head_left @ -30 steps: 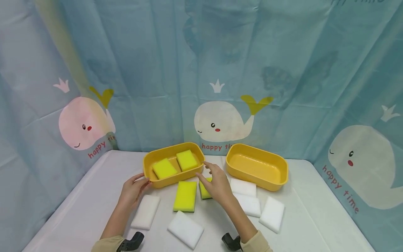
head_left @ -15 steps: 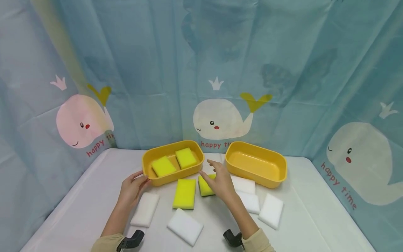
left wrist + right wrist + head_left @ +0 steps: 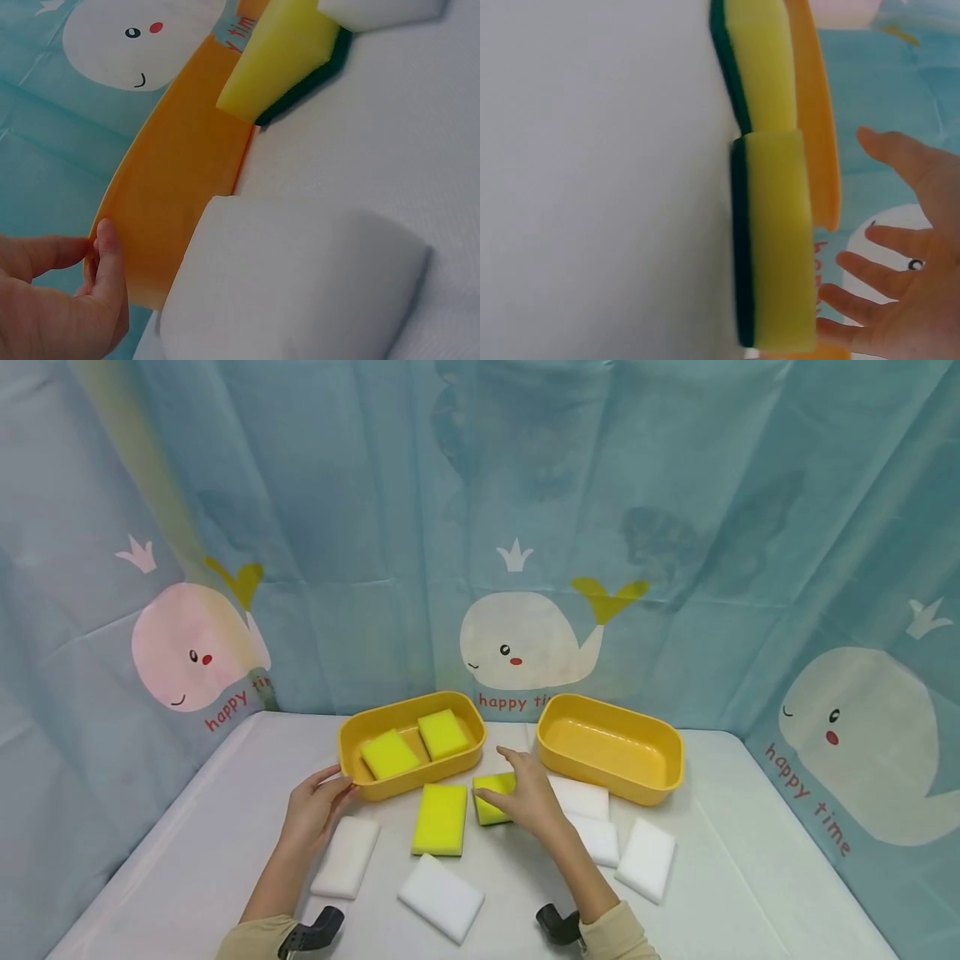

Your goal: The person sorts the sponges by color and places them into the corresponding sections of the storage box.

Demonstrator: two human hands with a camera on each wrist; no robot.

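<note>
My left hand point(image 3: 313, 810) pinches the near left corner of the left yellow tray point(image 3: 431, 774) between thumb and fingers; the left wrist view shows the thumb on the tray's outer wall point(image 3: 169, 172). Inside that tray lie two yellow sponges, one at left point(image 3: 390, 754) and one at right point(image 3: 442, 734). My right hand point(image 3: 531, 800) hovers with spread fingers over a yellow sponge with a dark green pad point(image 3: 486, 811), partly hiding it. In the right wrist view the hand point(image 3: 915, 292) holds nothing. Another yellow sponge point(image 3: 439, 820) lies just left of it.
A second yellow tray point(image 3: 611, 743) stands at the back right with nothing in it. White sponges lie about: one by my left wrist point(image 3: 345, 857), one in front point(image 3: 441, 898), and several at right, such as the outermost one point(image 3: 647, 860). A blue curtain point(image 3: 360, 527) hangs behind.
My right hand has drawn back from the left tray's right end and come down toward the yellow sponge beneath it. The left hand keeps its grip on the tray.
</note>
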